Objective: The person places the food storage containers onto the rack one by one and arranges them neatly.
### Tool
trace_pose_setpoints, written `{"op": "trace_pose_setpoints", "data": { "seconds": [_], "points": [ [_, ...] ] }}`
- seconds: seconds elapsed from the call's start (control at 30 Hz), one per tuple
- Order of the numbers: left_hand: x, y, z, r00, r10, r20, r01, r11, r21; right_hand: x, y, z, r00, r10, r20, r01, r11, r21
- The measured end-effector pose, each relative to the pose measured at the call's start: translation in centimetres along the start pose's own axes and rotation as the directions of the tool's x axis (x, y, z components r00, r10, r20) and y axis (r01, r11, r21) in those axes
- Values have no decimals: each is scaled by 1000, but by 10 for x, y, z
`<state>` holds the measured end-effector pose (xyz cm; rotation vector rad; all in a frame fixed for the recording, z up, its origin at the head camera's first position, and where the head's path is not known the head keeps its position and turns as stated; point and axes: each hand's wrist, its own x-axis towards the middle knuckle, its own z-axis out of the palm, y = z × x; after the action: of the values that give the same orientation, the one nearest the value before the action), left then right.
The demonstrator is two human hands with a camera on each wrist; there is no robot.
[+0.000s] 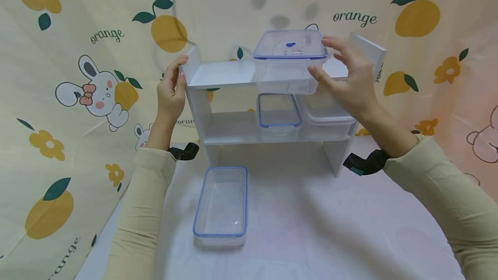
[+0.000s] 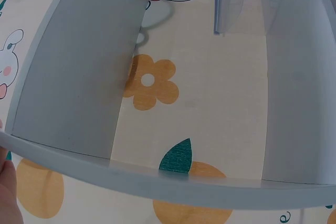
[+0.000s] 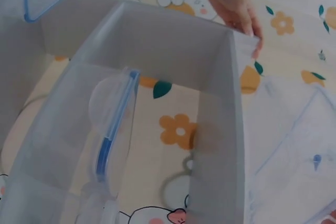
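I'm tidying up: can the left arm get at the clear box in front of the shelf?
Probably yes: nothing lies on the clear box, and its left side looks free, though the left grip would first have to leave the shelf.

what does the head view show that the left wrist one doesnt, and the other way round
Only the head view: the person's right grip by the upper container, the lidded container on the table and both sleeves.

Only the left wrist view: a nearly whole flower print through the shelf opening, where the head view shows just bits of print.

Both: the shelf unit, the left grip at its side (just fingers in the wrist view), and a blue-rimmed container on the middle shelf, only partly seen from the wrist.
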<state>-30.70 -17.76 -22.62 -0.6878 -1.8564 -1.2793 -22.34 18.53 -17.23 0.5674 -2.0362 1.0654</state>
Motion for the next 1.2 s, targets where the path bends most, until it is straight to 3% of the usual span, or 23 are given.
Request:
{"op": "trace_pose_setpoints", "data": {
  "seconds": [0.2,0.37,1.2],
  "points": [
    [0,1,0,1000,0,-2,0,1000,-5,2,6,4,992,-124,17,124,992,-8],
    [1,1,0,1000,9,-3,-9,1000,-17,2,7,4,984,-176,12,176,983,-43],
    [0,1,0,1000,-16,8,16,1000,-13,2,19,-12,983,-180,-45,174,979,-105]
  ]
}}
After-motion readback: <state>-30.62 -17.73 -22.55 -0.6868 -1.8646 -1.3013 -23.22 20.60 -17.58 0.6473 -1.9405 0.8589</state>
